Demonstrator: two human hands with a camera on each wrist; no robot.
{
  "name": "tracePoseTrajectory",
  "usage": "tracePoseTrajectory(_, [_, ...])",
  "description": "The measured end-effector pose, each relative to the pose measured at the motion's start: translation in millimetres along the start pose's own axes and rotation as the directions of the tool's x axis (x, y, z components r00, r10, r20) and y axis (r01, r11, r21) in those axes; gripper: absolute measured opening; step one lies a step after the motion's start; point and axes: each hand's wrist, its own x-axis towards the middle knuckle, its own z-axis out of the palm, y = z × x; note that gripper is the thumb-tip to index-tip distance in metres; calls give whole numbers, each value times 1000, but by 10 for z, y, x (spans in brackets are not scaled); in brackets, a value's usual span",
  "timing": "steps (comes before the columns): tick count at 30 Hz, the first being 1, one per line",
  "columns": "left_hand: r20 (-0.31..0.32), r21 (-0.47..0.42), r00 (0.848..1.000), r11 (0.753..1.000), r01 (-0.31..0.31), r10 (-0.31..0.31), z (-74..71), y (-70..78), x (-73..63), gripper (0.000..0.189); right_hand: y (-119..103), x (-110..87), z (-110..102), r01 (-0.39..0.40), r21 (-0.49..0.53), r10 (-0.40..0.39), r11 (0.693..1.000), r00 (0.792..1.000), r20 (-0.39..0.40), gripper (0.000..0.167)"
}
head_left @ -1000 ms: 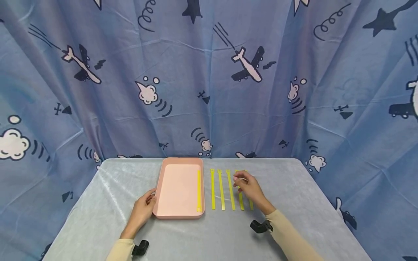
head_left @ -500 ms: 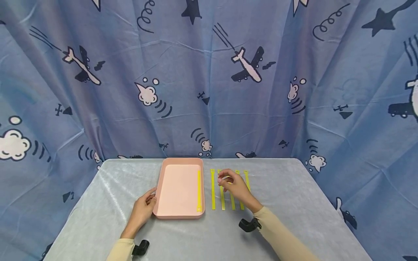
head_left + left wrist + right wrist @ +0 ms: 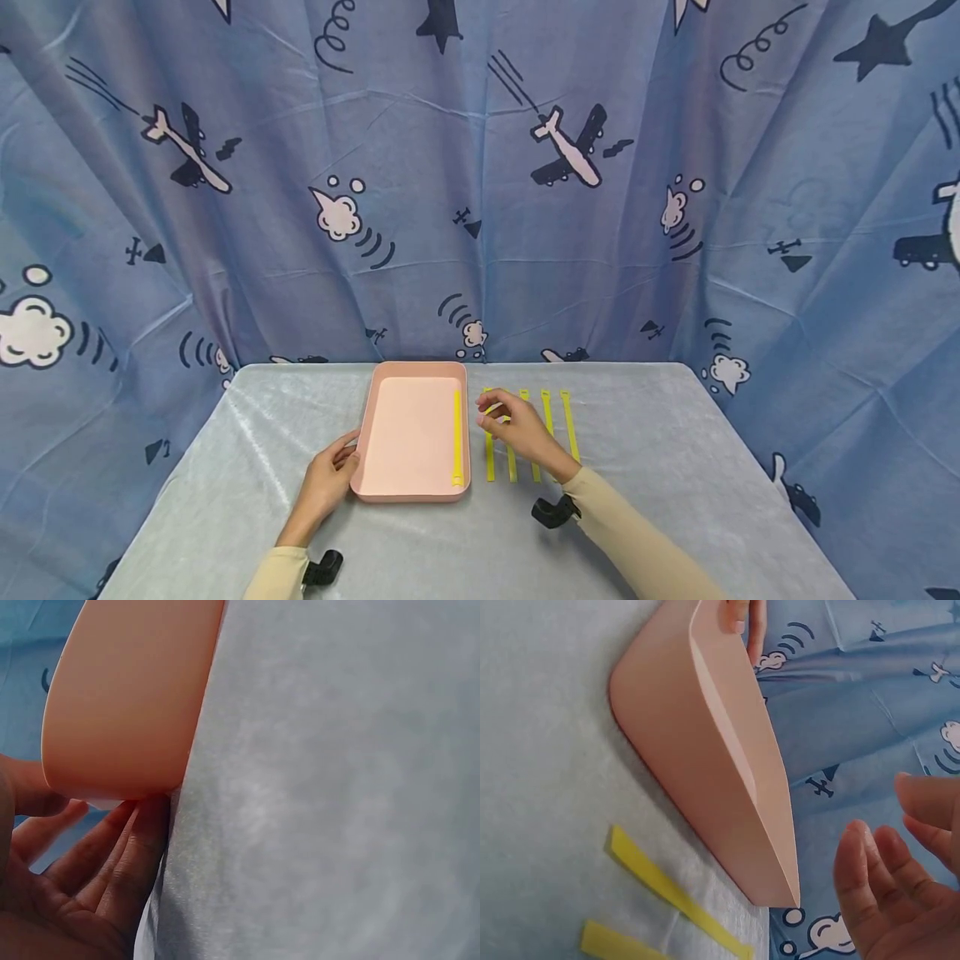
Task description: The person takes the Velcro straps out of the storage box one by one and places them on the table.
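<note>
My left hand [image 3: 326,479] grips the left edge of a pink tray [image 3: 408,433]; in the left wrist view its fingertips rest against the outer wall. Inside that tray, along its right side, lies one yellow cable strap [image 3: 457,433]. Several more yellow straps [image 3: 570,425] with slotted heads lie in a row to the right of the tray. Over the left part of this row hovers my right hand [image 3: 521,429], its fingers loosely bent and nothing between them. It partly hides the straps beneath it. The right wrist view shows two strap ends [image 3: 667,889] beside the tray wall.
A pale grey cloth covers the table [image 3: 660,517]. Behind it hangs a blue curtain [image 3: 480,275] printed with planes and clouds. Each wrist carries a black camera mount [image 3: 553,512].
My right hand has moved left across the row, from the right-hand straps to the ones nearest the tray. My left hand, the tray and the straps have stayed in place.
</note>
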Motion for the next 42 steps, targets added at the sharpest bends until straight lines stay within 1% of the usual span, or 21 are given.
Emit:
tracePoseTrajectory(4, [5, 3, 1000, 1000, 3, -3, 5, -9, 5, 43, -41, 53, 50, 46, -75, -43, 996, 998, 41, 26])
tracePoseTrajectory(6, [5, 5, 1000, 1000, 4, -4, 8, -14, 7, 43, -50, 79, 74, 86, -116, -77, 990, 994, 73, 26])
tracePoseTrajectory(10, [3, 7, 1000, 1000, -2, 2, 12, -26, 8, 43, -69, 122, 118, 167, -198, -138, 966, 979, 153, 25])
tracePoseTrajectory(12, [4, 5, 1000, 1000, -4, 4, 10, -28, 4, 43, -77, 139, 142, 218, -246, -174, 944, 966, 190, 26])
tracePoseTrajectory(15, [3, 2, 1000, 1000, -7, 7, 11, -24, 2, 43, -95, 170, 179, 277, -328, -198, 903, 947, 253, 29])
tracePoseTrajectory(18, [3, 1, 1000, 1000, -7, 7, 14, -22, 2, 42, -115, 203, 219, 327, -424, -198, 845, 927, 319, 30])
tracePoseTrajectory(20, [2, 4, 1000, 1000, -8, 8, 17, -20, 3, 42, -126, 228, 246, 371, -480, -207, 794, 909, 361, 31])
tracePoseTrajectory(23, [1, 4, 1000, 1000, -9, 9, 20, -19, 3, 42, -124, 267, 292, 452, -553, -237, 699, 877, 417, 30])
tracePoseTrajectory(25, [0, 5, 1000, 1000, -7, 7, 20, -17, 0, 42, -124, 288, 325, 483, -590, -242, 647, 864, 442, 30])
tracePoseTrajectory(27, [0, 6, 1000, 1000, -5, 5, 19, -18, -2, 42, -130, 305, 358, 500, -621, -231, 604, 855, 463, 29])
tracePoseTrajectory(29, [-1, 10, 1000, 1000, -8, 8, 19, -26, -1, 42, -144, 315, 390, 503, -646, -208, 575, 853, 479, 30])
tracePoseTrajectory(31, [-1, 13, 1000, 1000, -9, 9, 18, -31, 0, 42, -156, 319, 419, 501, -664, -183, 555, 852, 490, 31])
tracePoseTrajectory(36, [-1, 11, 1000, 1000, -7, 7, 17, -36, -2, 42, -155, 331, 480, 501, -694, -145, 517, 851, 505, 32])
tracePoseTrajectory(42, [-7, 7, 1000, 1000, -4, 4, 17, -24, -7, 42, -140, 376, 541, 502, -740, -112, 447, 852, 511, 23])
